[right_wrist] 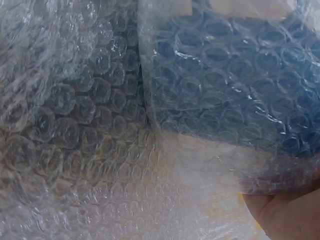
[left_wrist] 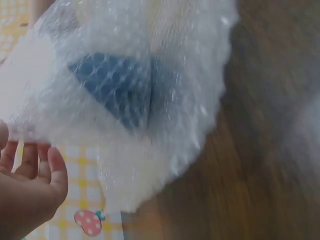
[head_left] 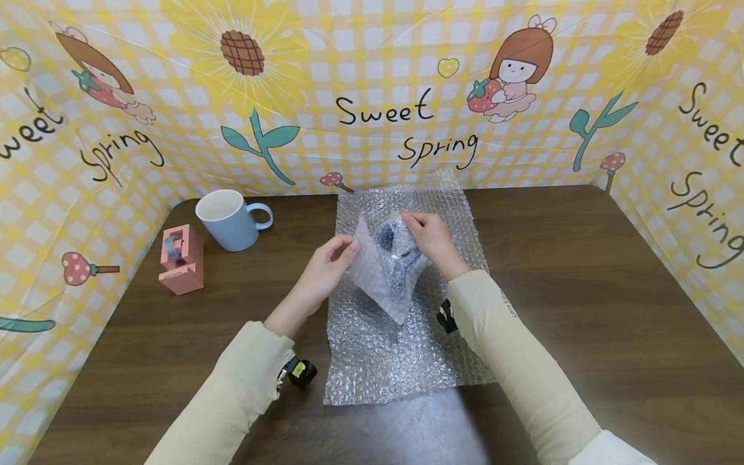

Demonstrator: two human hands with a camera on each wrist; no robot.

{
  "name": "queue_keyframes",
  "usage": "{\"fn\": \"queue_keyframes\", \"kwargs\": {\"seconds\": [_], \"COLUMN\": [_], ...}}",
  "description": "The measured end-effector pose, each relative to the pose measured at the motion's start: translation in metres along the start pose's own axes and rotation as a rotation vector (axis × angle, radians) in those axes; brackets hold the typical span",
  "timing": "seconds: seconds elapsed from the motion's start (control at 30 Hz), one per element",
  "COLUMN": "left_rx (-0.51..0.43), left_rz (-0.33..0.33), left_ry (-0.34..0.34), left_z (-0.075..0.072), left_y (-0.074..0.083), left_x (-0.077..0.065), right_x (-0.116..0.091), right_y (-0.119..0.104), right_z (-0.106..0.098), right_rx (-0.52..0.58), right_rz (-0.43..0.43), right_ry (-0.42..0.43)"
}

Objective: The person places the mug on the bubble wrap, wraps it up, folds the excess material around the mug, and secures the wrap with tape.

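A blue object (right_wrist: 225, 85) shows through a layer of bubble wrap; the wrap blurs its shape, so I cannot tell its kind. My left hand (head_left: 334, 261) pinches the edge of a loose flap of this bubble wrap (head_left: 372, 278), which stands out to the left and ends in a pointed corner. In the left wrist view, the fingers (left_wrist: 57, 167) are curled at the flap's edge. My right hand (head_left: 433, 239) grips the wrapped bundle at its upper right side. Beneath both hands, a large bubble wrap sheet (head_left: 372, 361) lies flat on the table.
A light blue mug (head_left: 229, 223) stands at the back left of the brown wooden table (head_left: 581, 278). Close by it is a pink tape dispenser (head_left: 183, 258) with a roll of tape. A yellow checked cloth (head_left: 372, 58) with printed flowers hangs around the back and sides.
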State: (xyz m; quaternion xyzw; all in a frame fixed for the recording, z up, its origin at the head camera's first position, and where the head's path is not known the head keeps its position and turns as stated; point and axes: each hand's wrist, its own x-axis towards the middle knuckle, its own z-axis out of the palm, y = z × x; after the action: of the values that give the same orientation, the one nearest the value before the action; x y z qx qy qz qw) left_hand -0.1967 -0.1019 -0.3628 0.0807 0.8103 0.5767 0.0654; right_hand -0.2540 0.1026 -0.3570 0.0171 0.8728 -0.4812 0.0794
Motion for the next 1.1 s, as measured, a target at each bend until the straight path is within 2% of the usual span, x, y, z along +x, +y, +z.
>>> {"fn": "queue_keyframes", "kwargs": {"seconds": [0.1,0.2,0.43,0.53,0.6,0.7,0.83,1.1], "left_rx": [0.013,0.050,0.165,0.229,0.263,0.317,0.382,0.523], "left_rz": [0.053,0.100,0.150,0.203,0.210,0.175,0.111,0.051], "left_ry": [0.038,0.045,0.025,0.060,0.074,0.075,0.041,0.040], "left_z": [0.009,0.015,0.024,0.027,0.029,0.031,0.033,0.038], "left_y": [0.004,0.006,0.012,0.011,0.011,0.014,0.022,0.028], "left_x": [0.005,0.011,0.020,0.022,0.024,0.027,0.030,0.033], "right_x": [-0.001,-0.001,0.000,0.001,0.002,0.003,0.003,0.004], "right_y": [0.000,-0.001,-0.001,-0.001,0.000,0.000,0.000,0.003], "right_z": [0.000,0.000,0.000,0.001,0.002,0.004,0.005,0.006], "right_rx": [0.011,0.007,-0.005,-0.002,-0.001,-0.002,-0.014,-0.018], "right_rz": [0.009,0.012,0.000,0.003,0.005,0.011,0.025,0.011], "right_ry": [-0.001,0.009,0.035,0.035,0.035,0.034,0.035,0.048]}}
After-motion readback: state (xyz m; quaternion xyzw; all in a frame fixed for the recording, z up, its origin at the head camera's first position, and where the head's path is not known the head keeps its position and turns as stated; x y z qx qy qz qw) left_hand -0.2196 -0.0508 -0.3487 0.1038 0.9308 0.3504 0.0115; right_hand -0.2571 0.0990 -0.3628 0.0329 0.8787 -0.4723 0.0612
